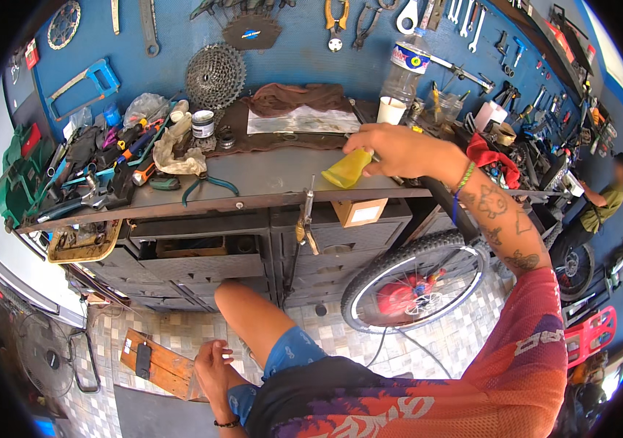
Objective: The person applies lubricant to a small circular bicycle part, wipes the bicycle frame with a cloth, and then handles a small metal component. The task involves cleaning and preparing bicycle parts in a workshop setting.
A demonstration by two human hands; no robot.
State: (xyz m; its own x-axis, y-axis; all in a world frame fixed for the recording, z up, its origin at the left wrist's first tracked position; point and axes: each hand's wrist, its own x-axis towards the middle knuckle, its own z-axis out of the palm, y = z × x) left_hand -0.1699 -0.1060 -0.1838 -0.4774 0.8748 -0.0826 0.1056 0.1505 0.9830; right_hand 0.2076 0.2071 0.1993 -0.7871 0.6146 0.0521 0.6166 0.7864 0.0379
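My right hand (403,151) reaches over the workbench (275,175) near its front edge. Its fingers are closed on a yellow, soft-looking, cup-like piece (346,169), whose exact kind I cannot make out. A thin dark thing shows beside the fingers, partly hidden by them. Just behind this hand stand a white cup (391,111) and a large clear plastic bottle (404,77). My left hand (213,367) hangs low beside my bent knee, away from the bench. Its fingers are loosely curled and a little apart, with nothing visible in them.
Pliers (209,188), a white-labelled jar (203,124) and piled tools lie on the bench's left. A brown cloth (297,98) lies at the back. Below are an open drawer (202,246), a cardboard box (360,212) and a bicycle wheel (415,283). Another person (603,201) is far right.
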